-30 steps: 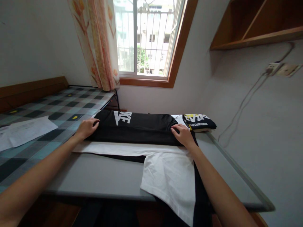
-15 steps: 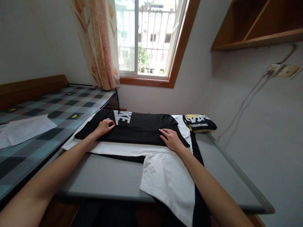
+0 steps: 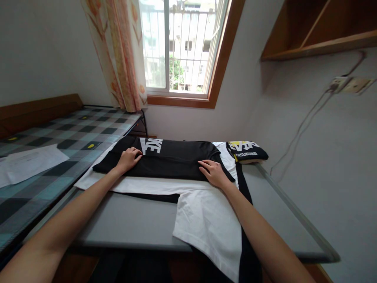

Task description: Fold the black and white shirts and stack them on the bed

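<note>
A black T-shirt [image 3: 173, 165] with white lettering lies folded into a long strip on the table. My left hand [image 3: 129, 158] rests on its left part, beside the lettering, fingers laid out on the cloth. On the right part lies my right hand [image 3: 212, 171], fingers stretched and a little apart. Under the black T-shirt spreads a white T-shirt [image 3: 209, 224], whose sleeve hangs over the table's front edge. More black cloth [image 3: 246, 188] shows beneath the white one. Both hands touch the black T-shirt without gripping it.
A folded black garment [image 3: 247, 152] with white and yellow print sits at the table's back right. The grey table [image 3: 135, 220] adjoins a bed with a checked mattress [image 3: 97, 129], where white papers [image 3: 32, 163] lie. Cables [image 3: 300, 125] hang along the right wall.
My hands stay in nearly the same places on the black T-shirt. The whole view has shifted slightly; the clothes show no visible change.
</note>
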`<state>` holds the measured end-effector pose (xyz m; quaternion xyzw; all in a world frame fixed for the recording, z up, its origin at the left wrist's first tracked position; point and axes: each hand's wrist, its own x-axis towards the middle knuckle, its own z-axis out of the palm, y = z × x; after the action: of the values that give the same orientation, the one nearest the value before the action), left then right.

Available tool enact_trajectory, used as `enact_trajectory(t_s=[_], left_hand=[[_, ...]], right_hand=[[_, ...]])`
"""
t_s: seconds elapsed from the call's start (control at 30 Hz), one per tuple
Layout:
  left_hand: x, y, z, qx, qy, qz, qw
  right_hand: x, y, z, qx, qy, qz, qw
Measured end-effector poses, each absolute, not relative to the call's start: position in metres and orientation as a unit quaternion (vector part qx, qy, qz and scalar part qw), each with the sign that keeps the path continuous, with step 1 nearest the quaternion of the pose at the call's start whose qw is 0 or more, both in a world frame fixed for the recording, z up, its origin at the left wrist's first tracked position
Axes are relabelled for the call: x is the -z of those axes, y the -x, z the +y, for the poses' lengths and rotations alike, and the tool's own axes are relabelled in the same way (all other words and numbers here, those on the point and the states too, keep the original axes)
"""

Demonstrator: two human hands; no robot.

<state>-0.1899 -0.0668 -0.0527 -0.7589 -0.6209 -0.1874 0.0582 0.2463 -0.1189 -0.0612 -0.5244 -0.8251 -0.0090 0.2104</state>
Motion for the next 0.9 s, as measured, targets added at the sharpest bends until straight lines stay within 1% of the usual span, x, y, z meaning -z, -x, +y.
enact_trajectory(t_s=[0.07,0.13,0.27,0.33,0.4,0.5,0.57,0.6,0.67,0.73,0.83,0.9], left_hand=[[0.054,0.186,-0.075,0.196,0.764,-0.609,0.082],[0.056,0.183,-0.083,0.192,0.788,-0.581,0.076],[0.064,0.183,-0.089,0.116,0.829,-0.548,0.003],[0.067,0.186,-0.088,0.099,0.833,-0.544,-0.019],[0.066,0.189,-0.089,0.111,0.839,-0.532,-0.021],[0.056,0.200,-0.099,0.135,0.861,-0.490,-0.019],[0.045,0.214,-0.111,0.134,0.871,-0.472,-0.021],[0.039,0.224,-0.118,0.129,0.872,-0.471,-0.022],[0.028,0.245,-0.132,0.117,0.867,-0.484,-0.020],[0.020,0.268,-0.142,0.097,0.861,-0.500,-0.013],[0.018,0.295,-0.149,0.057,0.855,-0.515,-0.002],[0.021,0.305,-0.149,0.040,0.850,-0.524,0.012]], right_hand=[[0.058,-0.254,-0.120,0.004,0.528,-0.823,0.209],[0.057,-0.263,-0.121,0.005,0.543,-0.820,0.181],[0.064,-0.270,-0.122,-0.013,0.595,-0.800,0.079],[0.068,-0.269,-0.121,-0.022,0.605,-0.794,0.061],[0.067,-0.270,-0.119,-0.030,0.598,-0.797,0.079],[0.054,-0.283,-0.118,-0.047,0.561,-0.811,0.161],[0.040,-0.298,-0.120,-0.063,0.526,-0.820,0.217],[0.033,-0.306,-0.123,-0.074,0.512,-0.824,0.232],[0.022,-0.323,-0.131,-0.107,0.487,-0.841,0.213],[0.018,-0.336,-0.141,-0.109,0.477,-0.855,0.174],[0.022,-0.347,-0.156,-0.063,0.494,-0.858,0.123],[0.027,-0.349,-0.162,-0.027,0.507,-0.854,0.109]])
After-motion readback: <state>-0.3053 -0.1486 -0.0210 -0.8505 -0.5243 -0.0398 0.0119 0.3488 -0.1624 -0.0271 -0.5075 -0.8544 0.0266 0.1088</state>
